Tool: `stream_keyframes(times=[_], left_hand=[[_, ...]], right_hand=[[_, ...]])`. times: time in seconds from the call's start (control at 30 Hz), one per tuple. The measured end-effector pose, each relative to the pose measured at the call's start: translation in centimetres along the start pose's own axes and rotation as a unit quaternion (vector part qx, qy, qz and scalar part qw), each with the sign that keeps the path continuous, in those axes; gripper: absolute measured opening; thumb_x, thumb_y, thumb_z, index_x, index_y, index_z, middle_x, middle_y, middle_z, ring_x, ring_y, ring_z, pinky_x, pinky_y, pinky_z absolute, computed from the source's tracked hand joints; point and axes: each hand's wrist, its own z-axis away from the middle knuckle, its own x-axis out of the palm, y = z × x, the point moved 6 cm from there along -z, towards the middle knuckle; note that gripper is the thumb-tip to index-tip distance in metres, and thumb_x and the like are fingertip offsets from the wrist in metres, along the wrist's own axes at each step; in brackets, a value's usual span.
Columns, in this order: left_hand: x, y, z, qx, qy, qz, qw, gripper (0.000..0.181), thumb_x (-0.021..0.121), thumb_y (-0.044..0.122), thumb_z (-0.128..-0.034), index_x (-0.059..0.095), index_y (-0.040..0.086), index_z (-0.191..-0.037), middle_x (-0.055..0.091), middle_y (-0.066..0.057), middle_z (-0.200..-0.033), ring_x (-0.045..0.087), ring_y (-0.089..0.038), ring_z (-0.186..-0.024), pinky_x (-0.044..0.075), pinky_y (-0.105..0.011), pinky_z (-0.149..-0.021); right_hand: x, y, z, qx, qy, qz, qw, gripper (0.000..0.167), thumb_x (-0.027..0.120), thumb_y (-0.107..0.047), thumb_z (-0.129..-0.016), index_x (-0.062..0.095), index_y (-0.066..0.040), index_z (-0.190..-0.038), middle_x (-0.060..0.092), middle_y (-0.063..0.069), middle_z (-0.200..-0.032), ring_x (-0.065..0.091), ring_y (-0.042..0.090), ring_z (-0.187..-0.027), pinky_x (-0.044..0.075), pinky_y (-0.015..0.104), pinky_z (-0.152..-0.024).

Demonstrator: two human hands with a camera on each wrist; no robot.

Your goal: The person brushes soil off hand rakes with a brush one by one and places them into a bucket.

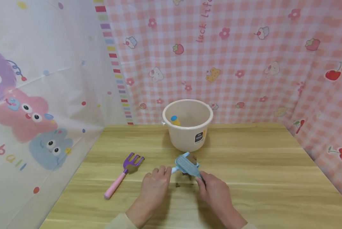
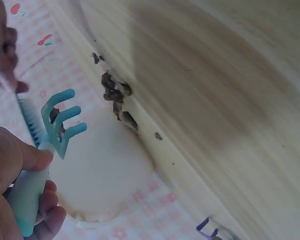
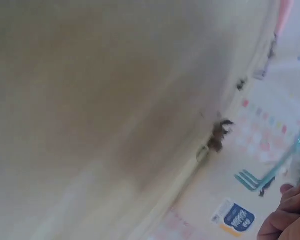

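My left hand (image 1: pixel 155 187) grips the pale handle of a small light-blue toy fork (image 2: pixel 62 120), its tines raised over the table. My right hand (image 1: pixel 217 194) holds a blue-grey brush (image 1: pixel 187 165) by its handle, the bristles laid against the fork. Dark brown clumps (image 2: pixel 115 95) lie on the table beneath the two tools, and a bit of the same brown stuff clings behind the tines. The brush hides part of the fork in the head view.
A cream bucket (image 1: pixel 188 140) stands just behind the hands with a yellow item (image 1: pixel 175 122) with a blue top inside. On the left lies a purple fork with a pink handle (image 1: pixel 115 185). Patterned cloths (image 1: pixel 217 57) hang behind and at both sides of the table.
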Motion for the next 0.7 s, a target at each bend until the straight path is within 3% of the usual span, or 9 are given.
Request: stream_keyframes(times=[0.13,0.33,0.47,0.7], left_hand=[[-0.1,0.0,0.1,-0.003,-0.003,0.004,1.0,0.029,0.077,0.005,-0.0755,0.066,0.004,-0.103,0.058,-0.004,-0.079,0.052,-0.017,-0.06,0.035,-0.025,-0.043],[-0.3,-0.1,0.3,0.003,0.013,0.002,0.9999,0.028,0.077,0.005,-0.0747,0.066,0.005,-0.101,0.058,-0.004,-0.078,0.052,-0.016,-0.059,0.033,-0.025,-0.043],[-0.3,-0.2,0.4,0.004,0.015,0.006,0.9999,0.028,0.077,0.005,-0.0748,0.066,0.005,-0.101,0.057,-0.004,-0.077,0.051,-0.016,-0.058,0.032,-0.024,-0.043],[-0.3,-0.3,0.7,0.006,0.002,0.006,1.0,0.032,0.078,0.007,-0.0744,0.067,0.005,-0.104,0.059,-0.004,-0.079,0.052,-0.016,-0.06,0.033,-0.024,-0.045]], right_hand=[[0.7,0.6,0.2,0.047,-0.024,0.013,0.9985,0.01,0.073,-0.013,-0.088,0.064,-0.012,-0.084,0.058,0.001,-0.065,0.057,0.024,-0.054,0.041,0.04,-0.044],[0.8,1.8,0.1,0.081,-0.042,0.018,0.9956,0.018,0.071,-0.016,-0.09,0.059,-0.015,-0.076,0.052,-0.001,-0.061,0.052,0.022,-0.052,0.038,0.039,-0.043],[0.8,2.0,0.1,0.089,-0.044,0.026,0.9947,0.01,0.07,-0.016,-0.091,0.068,-0.009,-0.086,0.06,0.003,-0.065,0.058,0.025,-0.054,0.043,0.041,-0.044],[0.6,2.6,0.0,0.111,-0.056,0.03,0.9918,0.017,0.069,-0.017,-0.093,0.072,-0.002,-0.099,0.069,0.011,-0.075,0.065,0.032,-0.061,0.047,0.045,-0.047]])
